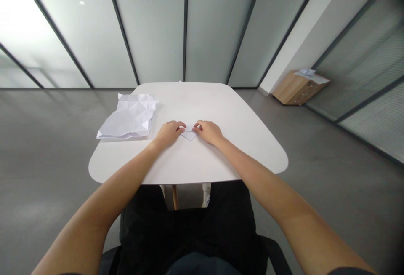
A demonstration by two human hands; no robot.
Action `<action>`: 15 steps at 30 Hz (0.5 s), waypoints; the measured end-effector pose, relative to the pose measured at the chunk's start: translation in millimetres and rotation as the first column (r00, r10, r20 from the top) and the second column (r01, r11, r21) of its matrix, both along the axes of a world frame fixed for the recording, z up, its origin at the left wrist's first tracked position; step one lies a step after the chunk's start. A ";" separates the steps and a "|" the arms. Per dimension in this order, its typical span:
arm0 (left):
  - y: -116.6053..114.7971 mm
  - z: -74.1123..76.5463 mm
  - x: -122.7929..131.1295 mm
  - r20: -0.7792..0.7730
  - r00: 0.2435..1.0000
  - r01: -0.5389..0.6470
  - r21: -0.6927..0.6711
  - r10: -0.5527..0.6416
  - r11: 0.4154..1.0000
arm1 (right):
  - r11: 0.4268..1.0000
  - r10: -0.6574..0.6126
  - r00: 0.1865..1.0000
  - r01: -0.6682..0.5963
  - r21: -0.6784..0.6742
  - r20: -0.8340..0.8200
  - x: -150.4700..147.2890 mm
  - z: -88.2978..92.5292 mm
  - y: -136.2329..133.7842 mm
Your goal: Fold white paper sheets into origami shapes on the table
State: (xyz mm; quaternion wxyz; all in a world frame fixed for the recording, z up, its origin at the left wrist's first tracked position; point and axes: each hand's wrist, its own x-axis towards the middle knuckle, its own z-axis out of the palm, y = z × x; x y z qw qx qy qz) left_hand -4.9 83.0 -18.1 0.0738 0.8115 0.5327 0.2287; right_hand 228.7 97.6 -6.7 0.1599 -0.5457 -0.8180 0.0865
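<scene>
A small white folded paper (189,135) lies on the white rounded table (202,102), its point toward me. My left hand (168,134) and my right hand (208,132) come in from either side, their fingertips holding its upper corners. Part of the paper is hidden under my fingers. To the left of my left hand lies a large creased sheet of white paper (128,117), partly crumpled and not touched by either hand.
Grey polished floor surrounds the table. Frosted glass panels with dark frames stand beyond it. A low wooden cabinet (298,89) with papers on top stands at the far right. Black chair arms (274,254) flank my lap.
</scene>
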 end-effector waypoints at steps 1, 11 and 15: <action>0.5 -0.1 0.4 0.001 1.000 -0.005 -0.005 0.005 1.000 | 1.000 -0.020 1.000 0.020 -0.008 -0.014 -0.1 -0.4 0.8; 3.5 0.1 0.3 -0.043 0.998 0.034 -0.026 -0.035 0.999 | 0.989 -0.141 0.990 0.141 -0.032 0.012 -6.0 -1.2 3.2; 5.5 -2.9 -0.9 -0.057 0.998 0.021 -0.032 -0.023 0.999 | 0.987 -0.149 0.989 0.149 -0.056 0.011 -6.4 0.3 3.1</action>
